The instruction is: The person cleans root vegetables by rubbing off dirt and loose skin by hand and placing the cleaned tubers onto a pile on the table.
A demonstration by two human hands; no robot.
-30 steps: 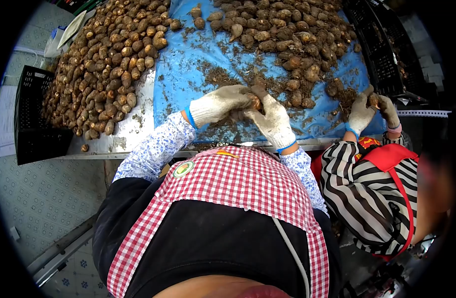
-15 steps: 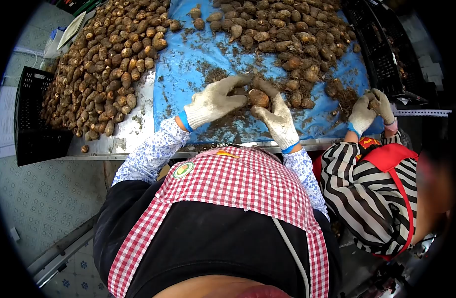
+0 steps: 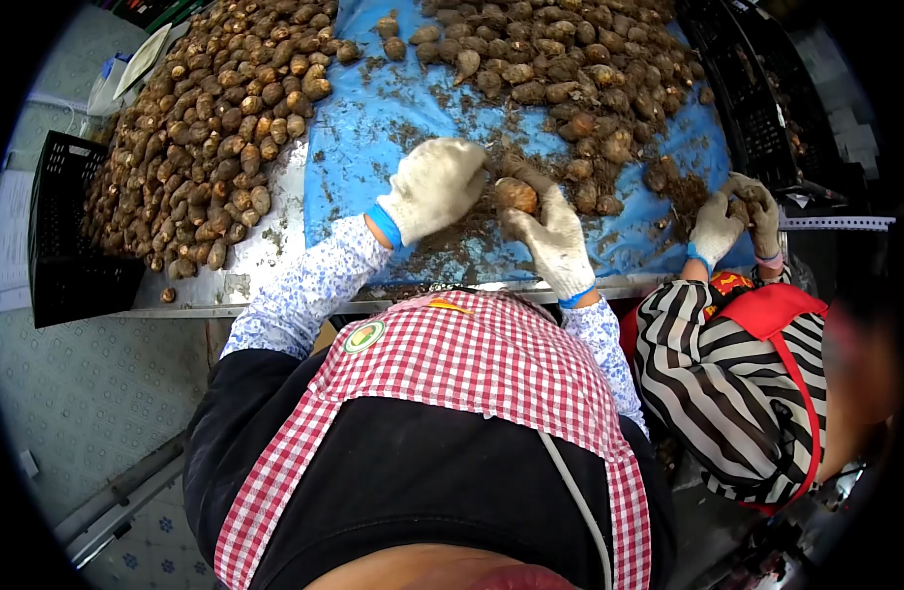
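A brown taro corm (image 3: pixel 516 196) sits between the thumb and fingers of my right hand (image 3: pixel 555 236), which wears a white knitted glove soiled at the fingertips. Just left of the corm is my left hand (image 3: pixel 435 189), gloved the same way, its back turned up and its fingers curled in. What those fingers hold, if anything, is hidden. Both hands are above a blue sheet (image 3: pixel 359 167) strewn with dirt and root scraps. Beyond my right hand lies a heap of hairy, soil-covered taros (image 3: pixel 570 74).
A heap of cleaner taros (image 3: pixel 206 128) covers the left of the metal table, beside a black crate (image 3: pixel 78 236). More black crates (image 3: pixel 737 98) stand at the right. A co-worker's gloved hands (image 3: pixel 732 216) work close by on the right, near a clump of roots (image 3: pixel 683 192).
My left hand has rolled over and its stretched fingers have curled in beside the corm. My right hand keeps hold of the corm, nearly in place.
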